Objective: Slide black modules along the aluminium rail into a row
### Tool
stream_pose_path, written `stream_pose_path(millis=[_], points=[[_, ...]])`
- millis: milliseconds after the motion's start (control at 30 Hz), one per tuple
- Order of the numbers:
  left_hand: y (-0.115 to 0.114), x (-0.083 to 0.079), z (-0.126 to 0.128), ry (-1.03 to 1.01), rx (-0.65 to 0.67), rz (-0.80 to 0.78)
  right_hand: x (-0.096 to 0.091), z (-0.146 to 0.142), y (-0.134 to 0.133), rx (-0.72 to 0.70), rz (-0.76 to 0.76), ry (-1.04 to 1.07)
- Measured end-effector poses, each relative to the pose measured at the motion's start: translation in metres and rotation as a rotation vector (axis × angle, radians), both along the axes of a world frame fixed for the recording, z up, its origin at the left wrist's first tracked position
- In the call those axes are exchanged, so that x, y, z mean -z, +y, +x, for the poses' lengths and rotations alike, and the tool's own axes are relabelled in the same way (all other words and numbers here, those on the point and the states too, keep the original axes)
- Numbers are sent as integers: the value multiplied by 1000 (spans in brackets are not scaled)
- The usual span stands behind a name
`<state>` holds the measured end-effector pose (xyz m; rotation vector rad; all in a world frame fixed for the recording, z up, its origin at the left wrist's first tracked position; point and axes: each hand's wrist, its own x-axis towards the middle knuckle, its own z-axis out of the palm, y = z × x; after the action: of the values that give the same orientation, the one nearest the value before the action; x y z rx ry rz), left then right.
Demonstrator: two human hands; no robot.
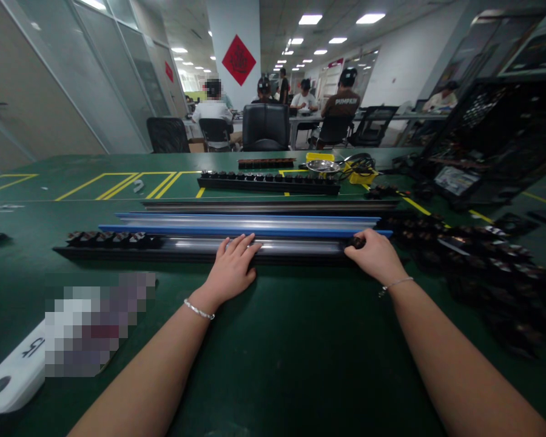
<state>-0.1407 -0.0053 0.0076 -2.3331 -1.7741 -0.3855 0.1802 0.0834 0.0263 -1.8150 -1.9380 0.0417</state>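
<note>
A long black rail (191, 249) with a shiny metal channel lies across the green table in front of me. Several small black parts (111, 238) sit in its left end. My left hand (232, 267) rests flat on the rail's middle, fingers stretched out over the metal. My right hand (375, 255) is at the rail's right end, its fingers curled round a small black part (357, 242) there. Just behind the rail lie two blue-edged metal strips (255, 226).
A second black rail filled with parts (268, 182) lies farther back, with a metal bowl (323, 165) and yellow boxes (363, 176) beyond. A heap of loose black parts (482, 255) is at the right. A white device (13, 370) lies near left. Seated people work at the back.
</note>
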Motion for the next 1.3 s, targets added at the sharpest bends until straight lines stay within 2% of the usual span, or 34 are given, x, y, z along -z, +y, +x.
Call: stream_pose_path(millis=[200,400,733,933,1300], points=[[0,0,1,8,-3,1,-1,4,1,-14,-15,-9],[0,0,1,4,-1,5,1,14,2,-140,41,-92],[0,0,1,3,-2,7,1,19,4,-134,-4,-55],[0,0,1,-2,3,1,2,22,2,-98,31,-135],[0,-1,1,-11,0,3,4,30,5,-164,45,-118]])
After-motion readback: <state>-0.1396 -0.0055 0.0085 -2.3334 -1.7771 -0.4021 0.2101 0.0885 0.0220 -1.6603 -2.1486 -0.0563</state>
